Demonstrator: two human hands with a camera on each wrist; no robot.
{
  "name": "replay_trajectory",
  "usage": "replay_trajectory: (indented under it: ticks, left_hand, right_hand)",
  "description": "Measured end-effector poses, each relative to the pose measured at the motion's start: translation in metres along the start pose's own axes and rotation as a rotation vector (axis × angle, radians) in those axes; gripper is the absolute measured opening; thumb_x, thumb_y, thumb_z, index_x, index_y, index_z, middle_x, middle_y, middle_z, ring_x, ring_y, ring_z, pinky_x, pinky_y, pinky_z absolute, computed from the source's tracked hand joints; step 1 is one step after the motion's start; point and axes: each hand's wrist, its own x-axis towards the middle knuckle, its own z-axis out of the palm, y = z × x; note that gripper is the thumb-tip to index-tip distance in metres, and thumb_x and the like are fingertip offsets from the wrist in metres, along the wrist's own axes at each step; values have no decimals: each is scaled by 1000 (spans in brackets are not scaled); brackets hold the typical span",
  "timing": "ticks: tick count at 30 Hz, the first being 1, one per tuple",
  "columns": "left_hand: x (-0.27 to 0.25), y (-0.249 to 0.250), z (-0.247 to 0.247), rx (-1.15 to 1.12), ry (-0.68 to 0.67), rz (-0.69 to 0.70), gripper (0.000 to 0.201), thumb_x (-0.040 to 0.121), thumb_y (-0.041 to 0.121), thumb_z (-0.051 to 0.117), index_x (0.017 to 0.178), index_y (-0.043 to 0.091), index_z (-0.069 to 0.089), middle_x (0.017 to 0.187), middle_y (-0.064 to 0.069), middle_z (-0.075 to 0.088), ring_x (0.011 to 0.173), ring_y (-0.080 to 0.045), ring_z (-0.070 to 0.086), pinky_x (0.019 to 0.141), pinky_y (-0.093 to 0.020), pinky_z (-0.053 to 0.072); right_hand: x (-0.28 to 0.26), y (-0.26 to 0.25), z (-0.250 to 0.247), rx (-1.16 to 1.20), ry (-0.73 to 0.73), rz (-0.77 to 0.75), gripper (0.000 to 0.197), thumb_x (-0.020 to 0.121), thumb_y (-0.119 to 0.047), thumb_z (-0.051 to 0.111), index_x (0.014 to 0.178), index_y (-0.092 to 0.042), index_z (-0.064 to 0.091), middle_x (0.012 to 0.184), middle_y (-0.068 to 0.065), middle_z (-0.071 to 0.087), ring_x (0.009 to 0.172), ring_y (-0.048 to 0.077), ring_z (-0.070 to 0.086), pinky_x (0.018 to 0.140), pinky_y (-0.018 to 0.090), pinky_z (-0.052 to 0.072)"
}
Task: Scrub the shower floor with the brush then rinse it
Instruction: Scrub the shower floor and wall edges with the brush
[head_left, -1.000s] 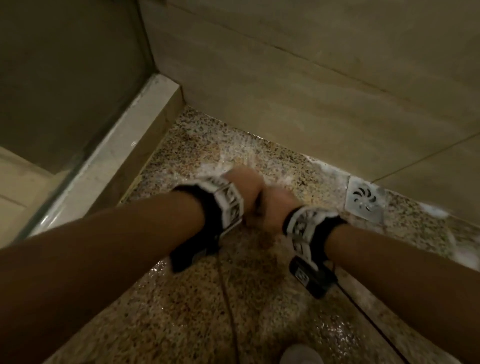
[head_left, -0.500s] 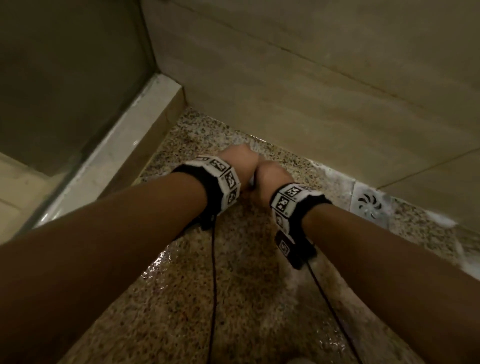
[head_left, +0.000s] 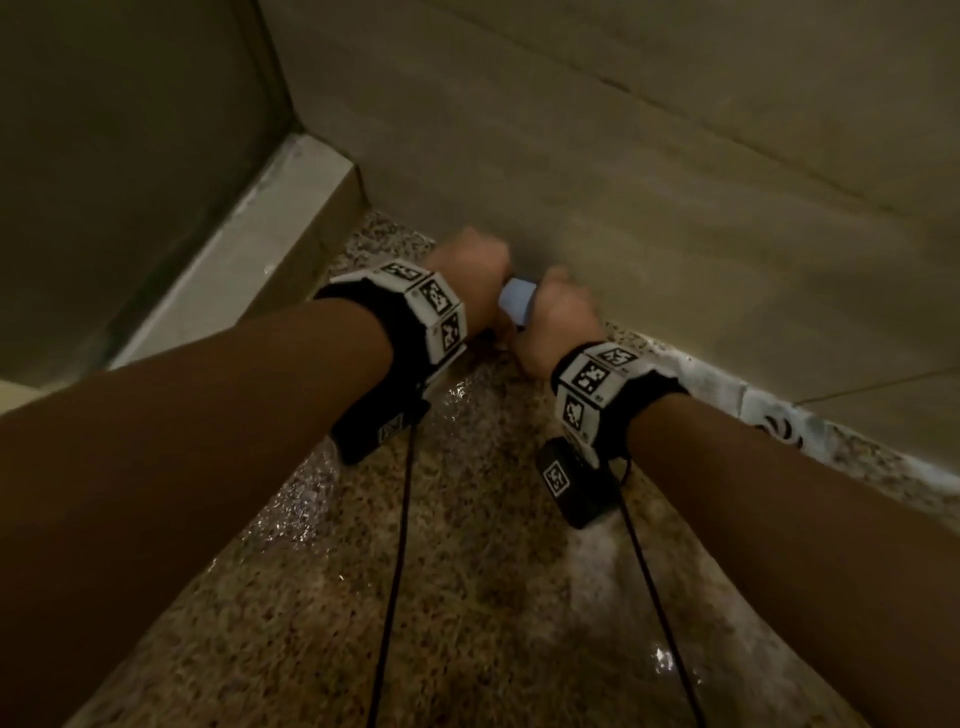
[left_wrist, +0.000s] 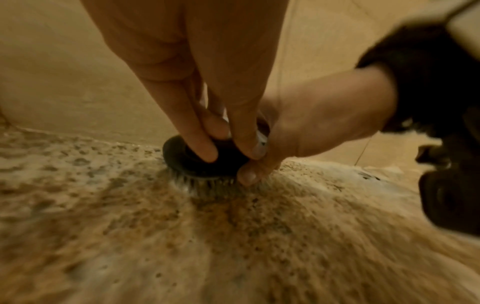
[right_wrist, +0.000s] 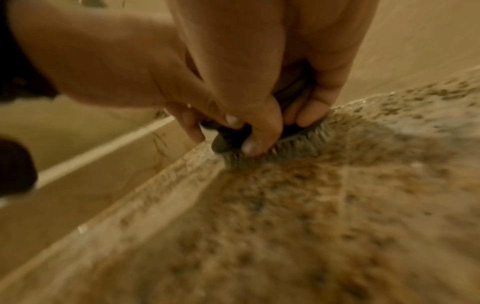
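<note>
two bare forearms reach forward and down into the corner of a shower, each wrist wrapped in a black band with black-and-white square markers and a thin black cable trailing back. the left hand (head_left: 470, 270) and the right hand (head_left: 558, 317) meet over one round scrub brush (left_wrist: 205, 162), both with fingers curled down around it and gripping it. from the head view only a pale blue piece of the brush's top shows between the two hands. the wrist views show a dark round brush body with grey bristles (right_wrist: 293, 144) splayed flat against the speckled stone shower floor (head_left: 467, 597), fingertips (left_wrist: 205, 152) pressing on the rim of the body. the brush sits on the floor right at the foot of the beige tiled wall (head_left: 649, 171), near the corner where a pale raised kerb (head_left: 249, 244) runs along the left side. the floor is wet and glistening, with whitish foam along the wall edge. a square metal floor drain (head_left: 779, 423) lies by the wall, to the right of the hands, partly hidden behind the right forearm.
</note>
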Motion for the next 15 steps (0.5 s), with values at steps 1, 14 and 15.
replay_trajectory:
  ticks: [1, 14, 15]
  left_hand:
    - [2, -1, 1, 3, 24, 7, 40, 85, 39, 66, 111, 9, 67, 109, -13, 66, 99, -30, 61, 79, -33, 44]
    - [-60, 11, -3, 136, -157, -33, 41, 81, 40, 69, 61, 11, 48, 61, -4, 46, 64, -19, 52, 65, -28, 41]
    - [-71, 12, 2, 127, -224, -39, 41, 76, 41, 75, 62, 11, 50, 61, -1, 46, 62, -18, 54, 64, -28, 42]
  right_hand:
    - [1, 2, 2, 4, 21, -4, 48, 88, -23, 66, 125, 0, 46, 127, 20, 50, 117, 34, 50, 89, 34, 41]
    - [-42, -15, 4, -119, -293, -270, 38, 78, -37, 78, 99, -17, 54, 86, 1, 57, 72, 17, 53, 58, 26, 42]
    - [-55, -18, 8, -151, -365, -319, 31, 79, -38, 77, 82, -20, 51, 73, -2, 52, 61, 13, 47, 52, 23, 37]
